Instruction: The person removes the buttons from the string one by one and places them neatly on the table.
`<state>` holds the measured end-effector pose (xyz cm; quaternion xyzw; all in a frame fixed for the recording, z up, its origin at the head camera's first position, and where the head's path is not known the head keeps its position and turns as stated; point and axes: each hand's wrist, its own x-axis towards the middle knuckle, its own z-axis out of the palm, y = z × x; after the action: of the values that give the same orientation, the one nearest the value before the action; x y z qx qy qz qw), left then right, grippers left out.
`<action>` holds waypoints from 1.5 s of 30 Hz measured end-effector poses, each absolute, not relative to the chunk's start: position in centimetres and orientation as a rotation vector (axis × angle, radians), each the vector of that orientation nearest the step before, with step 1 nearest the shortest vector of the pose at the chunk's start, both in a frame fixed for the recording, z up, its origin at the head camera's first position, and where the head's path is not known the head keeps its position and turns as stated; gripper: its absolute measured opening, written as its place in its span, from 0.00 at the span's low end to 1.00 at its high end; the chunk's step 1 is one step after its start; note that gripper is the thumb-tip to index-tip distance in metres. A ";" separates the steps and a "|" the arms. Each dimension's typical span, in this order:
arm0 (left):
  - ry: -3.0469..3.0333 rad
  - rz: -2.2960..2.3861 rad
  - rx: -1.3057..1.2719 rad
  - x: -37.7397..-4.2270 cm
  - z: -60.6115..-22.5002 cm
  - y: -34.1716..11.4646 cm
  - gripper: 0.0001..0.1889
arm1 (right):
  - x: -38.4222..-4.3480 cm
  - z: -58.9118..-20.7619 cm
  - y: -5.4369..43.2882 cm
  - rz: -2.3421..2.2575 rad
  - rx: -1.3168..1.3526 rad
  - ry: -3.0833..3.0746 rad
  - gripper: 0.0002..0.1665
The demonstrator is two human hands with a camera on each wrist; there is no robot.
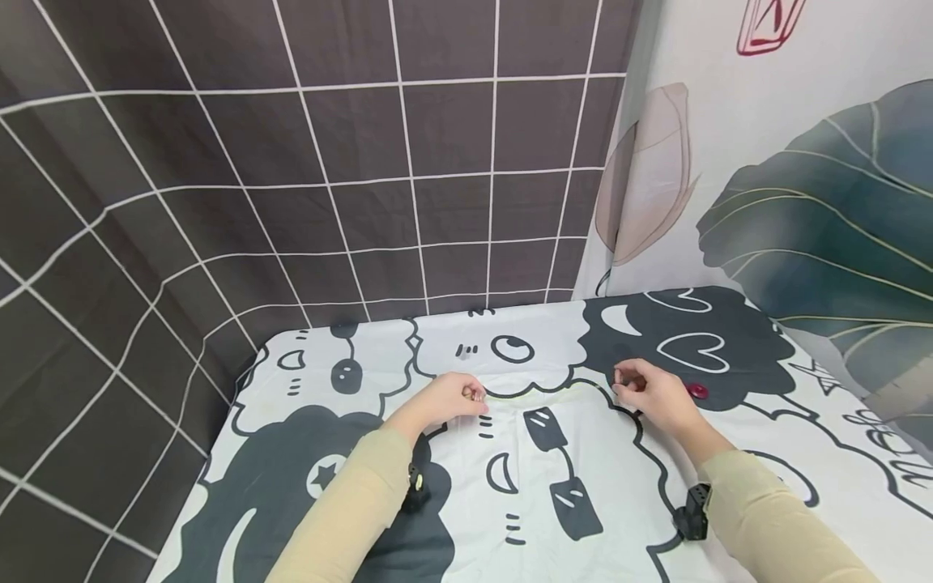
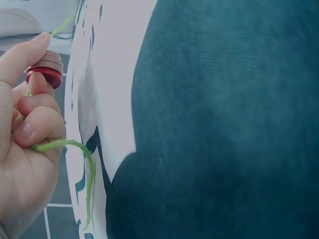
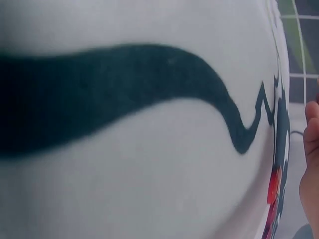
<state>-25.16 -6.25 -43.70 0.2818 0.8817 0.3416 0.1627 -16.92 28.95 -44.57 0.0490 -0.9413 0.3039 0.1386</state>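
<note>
My left hand pinches a small stack of round red buttons, pinkish on the upper side, between thumb and forefinger. Under its curled fingers runs a green yarn, whose loose tail hangs down. In the head view the yarn stretches thinly across to my right hand, whose thumb and fingertips are pinched together at its far end. Just beside that hand a red button lies on the patterned cloth. The right wrist view catches only the edge of the right hand, with its fingertips cut off.
A cloth with black and white cartoon sheep covers the surface under both arms. Behind it hangs a dark grid curtain, and at the right a leaf-print curtain.
</note>
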 end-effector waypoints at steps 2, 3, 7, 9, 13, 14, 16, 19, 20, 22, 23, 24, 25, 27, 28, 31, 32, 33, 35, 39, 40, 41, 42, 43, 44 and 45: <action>2.510 0.982 0.796 -25.2 -43.7 -6.2 0.08 | -16.8 -44.6 29.4 0.882 0.135 -2.709 0.16; 2.504 0.988 0.795 -25.1 -43.7 -6.1 0.08 | -16.7 -44.6 29.7 0.888 0.134 -2.702 0.16; 2.489 1.005 0.791 -25.1 -43.8 -6.0 0.08 | -16.4 -44.5 30.6 0.873 0.093 -2.699 0.17; 2.485 1.009 0.789 -25.1 -43.8 -6.0 0.08 | -16.2 -44.4 31.1 0.863 0.072 -2.708 0.17; 2.480 1.017 0.776 -25.2 -44.0 -6.0 0.09 | -15.8 -44.2 31.9 0.848 0.014 -2.751 0.19; 2.478 1.018 0.775 -25.2 -44.0 -6.0 0.09 | -15.8 -44.2 32.1 0.838 -0.005 -2.761 0.19; 2.485 1.005 0.774 -25.3 -44.0 -5.9 0.10 | -15.6 -44.2 32.5 0.816 -0.034 -2.776 0.20; 2.498 0.983 0.781 -25.3 -44.0 -5.8 0.11 | -15.4 -44.3 33.0 0.805 -0.058 -2.778 0.19; 2.501 0.975 0.785 -25.3 -44.0 -5.8 0.11 | -15.4 -44.4 33.2 0.805 -0.063 -2.779 0.19; 2.506 0.963 0.791 -25.3 -44.0 -5.8 0.10 | -15.2 -44.5 33.5 0.803 -0.062 -2.783 0.18; 2.509 0.958 0.795 -25.3 -44.0 -5.8 0.10 | -15.2 -44.5 33.7 0.801 -0.062 -2.789 0.18; 2.511 0.951 0.796 -25.3 -44.0 -5.8 0.09 | -15.1 -44.5 33.8 0.802 -0.062 -2.794 0.17; 2.512 0.945 0.796 -25.3 -44.0 -5.8 0.09 | -15.0 -44.5 34.0 0.794 -0.061 -2.800 0.17; 2.515 0.934 0.791 -25.3 -43.9 -5.8 0.09 | -14.9 -44.5 34.3 0.771 -0.058 -2.811 0.16; 2.517 0.928 0.789 -25.2 -43.9 -5.8 0.09 | -14.8 -44.5 34.4 0.769 -0.061 -2.816 0.16; 2.516 0.921 0.787 -25.2 -43.7 -5.9 0.10 | -14.6 -44.5 34.8 0.775 -0.089 -2.830 0.19; 2.517 0.919 0.786 -25.2 -43.6 -5.9 0.10 | -14.5 -44.5 34.9 0.780 -0.101 -2.834 0.20; 2.518 0.919 0.786 -25.2 -43.6 -5.9 0.10 | -14.4 -44.5 35.1 0.794 -0.115 -2.838 0.21; 2.518 0.920 0.791 -25.2 -43.5 -6.0 0.09 | -14.3 -44.5 35.3 0.803 -0.131 -2.840 0.22; 2.527 0.909 0.795 -25.2 -43.3 -6.0 0.09 | -13.9 -44.5 35.7 0.795 -0.148 -2.848 0.22; 2.528 0.906 0.795 -25.2 -43.3 -6.0 0.09 | -13.8 -44.6 35.8 0.788 -0.153 -2.854 0.22; 2.527 0.905 0.792 -25.1 -43.3 -6.0 0.08 | -13.7 -44.6 35.9 0.786 -0.161 -2.862 0.22; 2.526 0.906 0.789 -25.1 -43.3 -6.0 0.08 | -13.6 -44.6 36.1 0.787 -0.165 -2.871 0.23; 2.527 0.907 0.787 -25.1 -43.3 -6.0 0.09 | -13.5 -44.6 36.2 0.787 -0.170 -2.880 0.24; 2.525 0.911 0.783 -25.1 -43.2 -6.0 0.09 | -13.5 -44.7 36.3 0.784 -0.174 -2.889 0.24; 2.523 0.916 0.781 -25.0 -43.2 -6.0 0.09 | -13.4 -44.7 36.4 0.783 -0.177 -2.897 0.24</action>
<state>-25.02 -5.99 -43.23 0.2752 0.8891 0.3227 0.1724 -13.42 36.35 -44.71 -0.0588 -0.9615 0.2599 0.0676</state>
